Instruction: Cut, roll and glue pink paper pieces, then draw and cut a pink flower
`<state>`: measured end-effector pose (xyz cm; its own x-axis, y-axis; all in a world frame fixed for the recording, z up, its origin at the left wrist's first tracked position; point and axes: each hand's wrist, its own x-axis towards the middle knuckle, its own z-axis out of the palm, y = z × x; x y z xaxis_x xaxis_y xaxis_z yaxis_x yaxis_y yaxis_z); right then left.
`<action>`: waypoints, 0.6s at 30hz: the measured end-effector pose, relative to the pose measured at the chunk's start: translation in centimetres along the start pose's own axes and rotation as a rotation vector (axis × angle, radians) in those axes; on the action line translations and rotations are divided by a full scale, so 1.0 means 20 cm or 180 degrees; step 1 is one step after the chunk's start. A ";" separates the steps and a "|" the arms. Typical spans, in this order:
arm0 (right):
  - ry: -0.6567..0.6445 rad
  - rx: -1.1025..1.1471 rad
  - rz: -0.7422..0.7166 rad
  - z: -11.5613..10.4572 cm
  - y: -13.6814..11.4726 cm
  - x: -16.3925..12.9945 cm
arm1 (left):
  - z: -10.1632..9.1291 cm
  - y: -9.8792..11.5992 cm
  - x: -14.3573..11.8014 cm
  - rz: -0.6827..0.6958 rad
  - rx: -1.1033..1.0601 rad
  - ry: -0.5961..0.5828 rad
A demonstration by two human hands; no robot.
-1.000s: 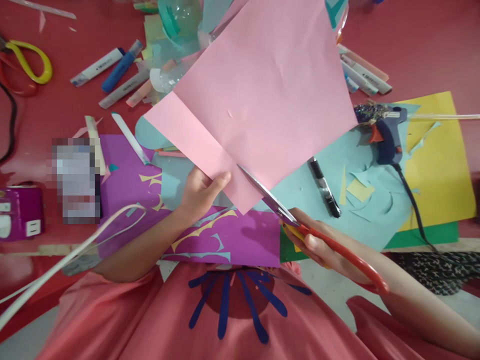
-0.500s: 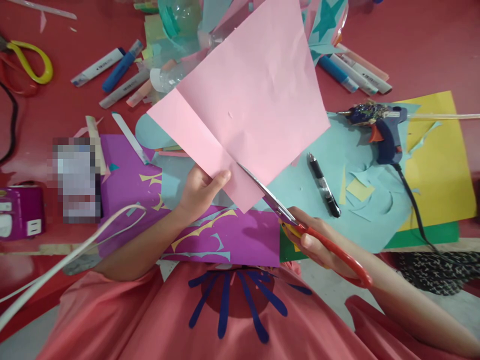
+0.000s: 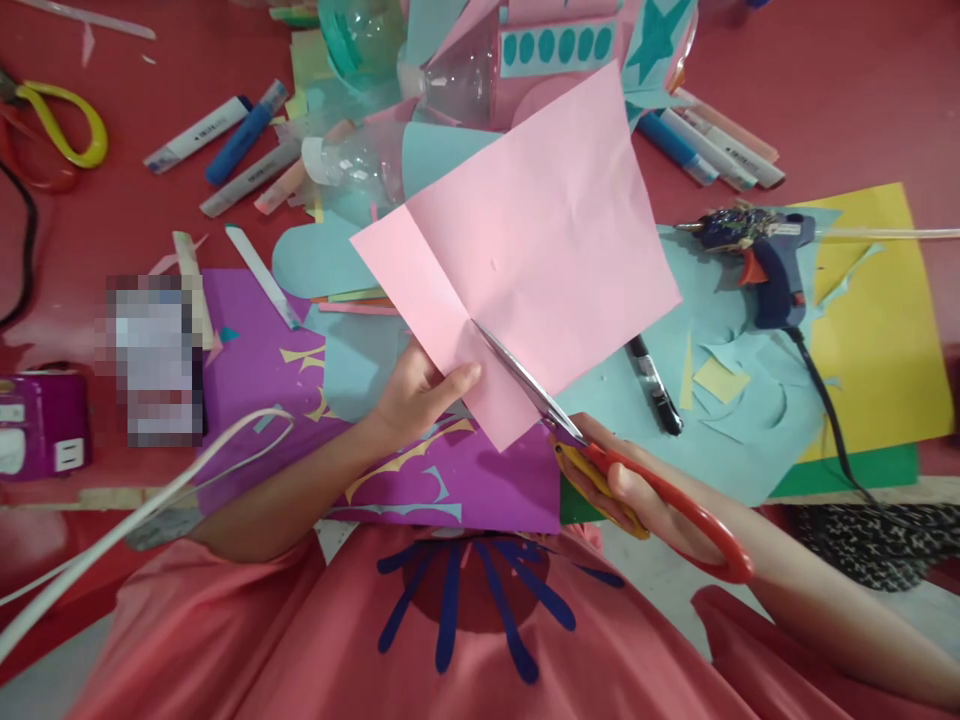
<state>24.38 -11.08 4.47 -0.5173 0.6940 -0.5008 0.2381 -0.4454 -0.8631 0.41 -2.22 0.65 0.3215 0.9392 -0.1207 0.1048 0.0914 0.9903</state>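
A sheet of pink paper (image 3: 562,230) with a crease parallel to its left edge is held up above the table. My left hand (image 3: 424,390) pinches its lower left edge, thumb on top and fingers underneath. My right hand (image 3: 630,480) is closed round the red and yellow handles of a pair of scissors (image 3: 555,412). The scissor blades lie across the lower part of the paper, their tip at the crease line. Beneath the paper are a light blue sheet (image 3: 600,420) and a purple sheet (image 3: 517,480) strewn with cut scraps.
A glue gun (image 3: 772,265) with its cord lies at right on yellow paper (image 3: 885,340). A black pen (image 3: 654,385) is near the pink sheet. Clear bottles (image 3: 360,165) and markers (image 3: 247,130) stretch across the back. At left are a phone (image 3: 154,360) and other scissors (image 3: 64,120).
The pink paper has come lower and slightly right, uncovering the bottles and a strip with teal ovals behind it. Both hands have shifted a little right, and the blades reach the crease.
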 end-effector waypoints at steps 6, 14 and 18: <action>0.0037 0.0201 0.0275 0.03 0.01 0.03 | 0.00 0.00 0.00 0.0010 -0.0070 -0.0036; 0.0027 0.0147 0.0376 0.03 -0.04 0.05 | -0.01 -0.01 0.00 -0.0103 0.0016 -0.0027; 0.0037 0.0139 0.0449 0.01 -0.03 0.03 | -0.05 -0.02 -0.07 -0.0331 0.0215 0.0478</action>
<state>23.72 -10.59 4.72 -0.4715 0.6291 -0.6180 0.2718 -0.5629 -0.7805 -1.02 -3.31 0.50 0.1621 0.9651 -0.2055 0.1948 0.1729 0.9655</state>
